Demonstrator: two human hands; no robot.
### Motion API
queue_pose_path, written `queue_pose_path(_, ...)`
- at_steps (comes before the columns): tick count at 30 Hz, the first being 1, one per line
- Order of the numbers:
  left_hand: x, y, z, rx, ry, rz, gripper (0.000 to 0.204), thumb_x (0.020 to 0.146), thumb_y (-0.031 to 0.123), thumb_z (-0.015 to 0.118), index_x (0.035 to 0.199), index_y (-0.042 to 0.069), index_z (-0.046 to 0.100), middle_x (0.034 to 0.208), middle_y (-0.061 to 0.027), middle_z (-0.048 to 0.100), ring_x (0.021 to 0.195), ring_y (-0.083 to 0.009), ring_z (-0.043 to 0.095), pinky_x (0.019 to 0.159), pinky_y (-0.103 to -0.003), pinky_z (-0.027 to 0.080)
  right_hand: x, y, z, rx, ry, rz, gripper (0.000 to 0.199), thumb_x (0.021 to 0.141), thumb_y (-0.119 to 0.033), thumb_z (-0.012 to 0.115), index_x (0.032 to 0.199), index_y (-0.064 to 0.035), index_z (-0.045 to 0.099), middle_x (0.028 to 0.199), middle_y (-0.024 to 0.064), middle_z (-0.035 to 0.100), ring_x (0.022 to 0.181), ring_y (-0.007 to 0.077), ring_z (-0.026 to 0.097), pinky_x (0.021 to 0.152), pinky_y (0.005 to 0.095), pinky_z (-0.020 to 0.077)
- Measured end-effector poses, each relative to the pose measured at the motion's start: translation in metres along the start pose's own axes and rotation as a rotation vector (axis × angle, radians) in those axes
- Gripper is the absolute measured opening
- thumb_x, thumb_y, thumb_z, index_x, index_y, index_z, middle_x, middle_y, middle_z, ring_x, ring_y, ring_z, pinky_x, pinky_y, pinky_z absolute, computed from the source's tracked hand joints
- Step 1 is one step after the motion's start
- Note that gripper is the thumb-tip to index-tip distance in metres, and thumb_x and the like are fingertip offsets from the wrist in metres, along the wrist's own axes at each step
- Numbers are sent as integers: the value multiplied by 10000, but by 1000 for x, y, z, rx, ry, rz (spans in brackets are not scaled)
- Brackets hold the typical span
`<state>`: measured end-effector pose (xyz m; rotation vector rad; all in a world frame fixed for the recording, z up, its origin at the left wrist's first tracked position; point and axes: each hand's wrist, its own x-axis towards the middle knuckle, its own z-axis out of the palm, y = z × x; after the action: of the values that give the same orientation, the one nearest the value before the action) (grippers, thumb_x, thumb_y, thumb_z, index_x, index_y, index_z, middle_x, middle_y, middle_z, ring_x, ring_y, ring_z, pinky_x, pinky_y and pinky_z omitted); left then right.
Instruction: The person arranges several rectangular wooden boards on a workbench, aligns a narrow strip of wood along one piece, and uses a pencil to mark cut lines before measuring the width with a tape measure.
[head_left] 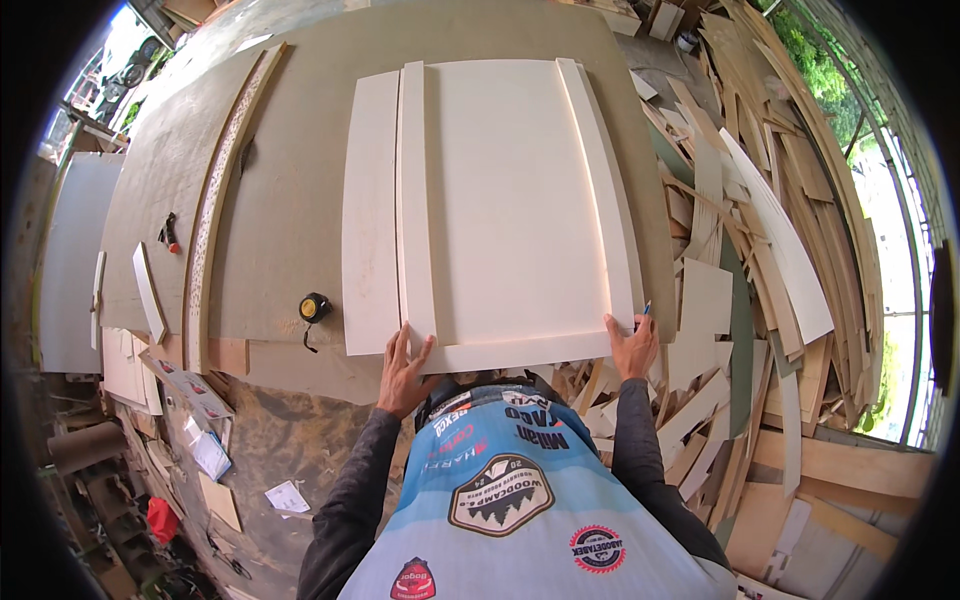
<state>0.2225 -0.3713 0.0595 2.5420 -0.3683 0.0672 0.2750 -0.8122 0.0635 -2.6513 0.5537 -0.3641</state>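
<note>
1. The left hand (pixel 405 368) lies flat, fingers spread, on the near edge of the pale plywood panel (pixel 500 200), by the left strip (pixel 413 200).
2. The right hand (pixel 632 345) grips the panel's near right corner, at the foot of the right strip (pixel 598 190), with a blue pen (pixel 646 311) between its fingers.
3. The panel lies on the tabletop (pixel 290 190), a tape measure (pixel 314 307) just left of it.
4. Judged step: squaring the strips to the panel's edge; next calls for steady, even pressure.
</note>
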Motion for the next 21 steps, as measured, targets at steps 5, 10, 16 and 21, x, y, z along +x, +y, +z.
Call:
queue_pose_path(5, -5, -1, 4, -4, 31, -6, 798, 739, 245, 868, 1466, 201, 542, 1589, -249, 300, 1392, -460, 353, 1110, -520, 381, -8, 4, -6, 104, 9, -28, 565, 860, -481, 751, 1090, 16, 611, 1000, 183, 614, 982, 367, 603, 869, 476, 476)
queue_pose_path(10, -9, 1, 6, -33, 51, -55, 808, 752, 254, 854, 1483, 174, 520, 1563, -234, 345, 1387, -440, 366, 1128, -529, 355, -15, 17, -9, 264, 10, -20, 464, 887, -380, 745, 1120, 6, 633, 1002, 160, 615, 933, 338, 622, 834, 448, 496)
queue_pose_path(16, -19, 10, 14, -65, 144, -153, 768, 762, 262, 846, 1454, 128, 539, 1462, -198, 469, 1328, -412, 434, 1105, -526, 382, -21, 24, -14, 312, -33, -8, 441, 866, -320, 758, 1148, -2, 642, 1027, 148, 626, 943, 313, 630, 841, 426, 503)
queue_pose_path(21, -17, 15, 11, -80, 151, -177, 730, 768, 259, 840, 1427, 112, 562, 1425, -191, 502, 1298, -409, 457, 1092, -513, 396, -24, 26, -20, 322, -97, 5, 463, 829, -285, 770, 1186, -18, 644, 1050, 138, 626, 968, 310, 626, 852, 422, 502)
